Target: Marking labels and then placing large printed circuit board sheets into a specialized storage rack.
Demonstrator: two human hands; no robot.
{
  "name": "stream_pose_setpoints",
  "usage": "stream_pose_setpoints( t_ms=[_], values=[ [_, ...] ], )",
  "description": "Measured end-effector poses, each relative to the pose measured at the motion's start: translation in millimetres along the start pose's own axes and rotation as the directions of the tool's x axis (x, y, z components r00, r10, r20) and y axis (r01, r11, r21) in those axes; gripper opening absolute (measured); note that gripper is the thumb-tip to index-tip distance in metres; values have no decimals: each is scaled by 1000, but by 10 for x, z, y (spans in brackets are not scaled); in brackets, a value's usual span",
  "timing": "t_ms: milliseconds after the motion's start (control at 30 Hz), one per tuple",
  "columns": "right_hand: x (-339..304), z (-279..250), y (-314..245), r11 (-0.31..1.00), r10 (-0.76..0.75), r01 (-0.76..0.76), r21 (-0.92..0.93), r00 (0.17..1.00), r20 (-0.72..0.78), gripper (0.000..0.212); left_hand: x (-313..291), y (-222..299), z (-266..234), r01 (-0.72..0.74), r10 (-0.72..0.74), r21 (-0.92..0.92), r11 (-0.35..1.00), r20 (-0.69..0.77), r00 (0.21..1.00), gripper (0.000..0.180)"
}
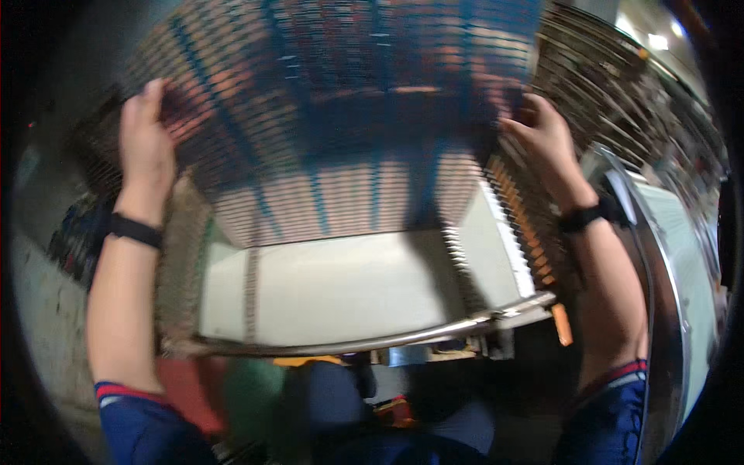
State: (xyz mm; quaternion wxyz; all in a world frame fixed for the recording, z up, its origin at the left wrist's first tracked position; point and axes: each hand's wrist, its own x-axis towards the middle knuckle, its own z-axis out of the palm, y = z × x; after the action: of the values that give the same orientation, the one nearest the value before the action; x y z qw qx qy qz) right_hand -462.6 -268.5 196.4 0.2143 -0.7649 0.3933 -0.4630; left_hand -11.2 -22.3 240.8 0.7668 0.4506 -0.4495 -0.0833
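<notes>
A large thin panel (310,194) with rows of copper-coloured marks and dark blue stripes is raised, tilted, in front of me. Its surface is shiny and smeared by motion. My left hand (147,147) is closed at the panel's left edge, its fingertips partly hidden. At the right edge my right hand (546,139) grips it, thumb and bent fingers showing. Beneath the panel's lower edge is a rack (387,338) with a metal bar along its front, a pale flat surface (341,291) inside, and toothed strips (459,260) running front to back.
Orange toothed pieces (531,225) line the rack's right side. Further right stands a metal-edged frame with a pale green surface (673,225). Many thin slats (612,85) fill the upper right. A red object (190,387) and a green one (254,391) lie below the rack.
</notes>
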Motion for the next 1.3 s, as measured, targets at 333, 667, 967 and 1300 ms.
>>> stream_pose_setpoints(
  t_ms=[333,667,967,1300],
  values=[
    [-21,-244,165,995,26,-39,97,991,133,30,104,-25,7,20,-14,-90,996,69,997,30],
    [-30,-21,-32,997,-64,62,56,998,26,40,44,108,-146,34,-34,4,999,7,999,32],
    [-33,-196,9,982,-47,27,188,994,100,27,26,105,-28,-65,62,-87,994,-39,997,22],
    [-48,3,-67,999,-42,42,2,998,50,45,64,104,-136,-3,3,21,1000,-20,1000,28]
  ],
)
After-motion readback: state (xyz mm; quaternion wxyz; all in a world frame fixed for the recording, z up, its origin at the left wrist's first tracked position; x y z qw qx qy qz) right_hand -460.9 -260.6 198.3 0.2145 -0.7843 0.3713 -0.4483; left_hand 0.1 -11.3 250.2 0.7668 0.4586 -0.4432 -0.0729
